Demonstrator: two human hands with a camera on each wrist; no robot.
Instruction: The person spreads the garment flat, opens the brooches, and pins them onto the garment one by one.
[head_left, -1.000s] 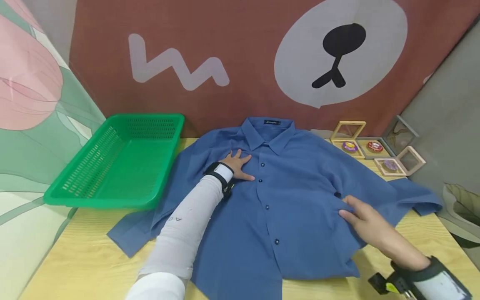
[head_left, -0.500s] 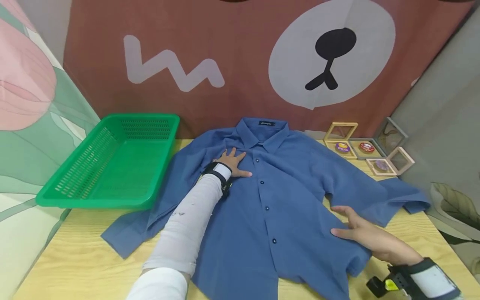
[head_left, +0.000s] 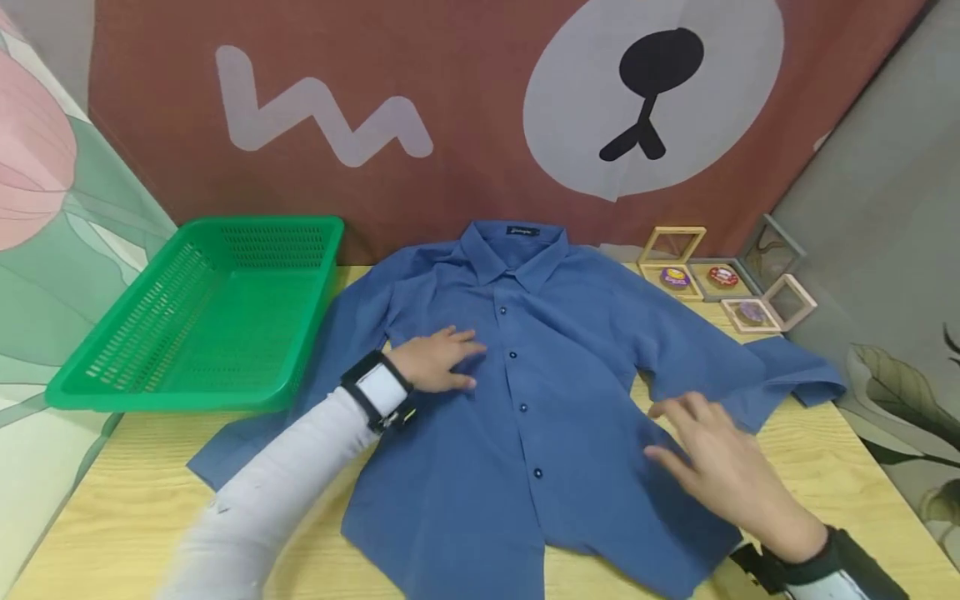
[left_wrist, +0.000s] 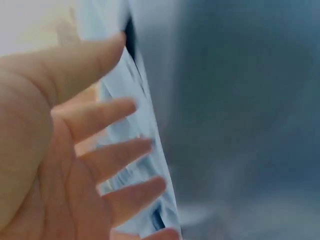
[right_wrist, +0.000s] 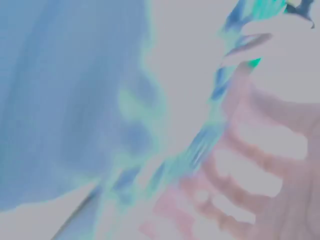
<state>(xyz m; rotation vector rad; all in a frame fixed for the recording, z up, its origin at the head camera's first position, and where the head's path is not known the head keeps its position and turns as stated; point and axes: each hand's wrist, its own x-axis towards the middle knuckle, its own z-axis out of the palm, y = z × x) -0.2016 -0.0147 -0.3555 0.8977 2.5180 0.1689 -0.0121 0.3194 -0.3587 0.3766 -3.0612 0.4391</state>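
Observation:
A blue button-up shirt [head_left: 465,467] lies spread front side up, its collar at the far side and dark buttons down the middle. Over the chest on the left side is my left hand [head_left: 435,360], fingers spread; in the left wrist view the left hand [left_wrist: 75,140] shows its palm with nothing in it. My right hand [head_left: 723,458] is above the shirt's lower right side, fingers slightly bent and apart. Washed-out colours blur the right wrist view, where the right hand [right_wrist: 270,150] shows no cloth between its fingers. Whether either hand touches the cloth, I cannot tell.
A green plastic basket [head_left: 247,333] stands on the wooden table [head_left: 135,500] at the left. Several small frame boxes with round badges, among them a wooden frame box [head_left: 675,279], sit at the back right. A brown printed curtain [head_left: 465,75] hangs behind.
My right hand has let go of the shirt's right side, and that side has settled flat. The left hand has shifted left and toward me from the chest.

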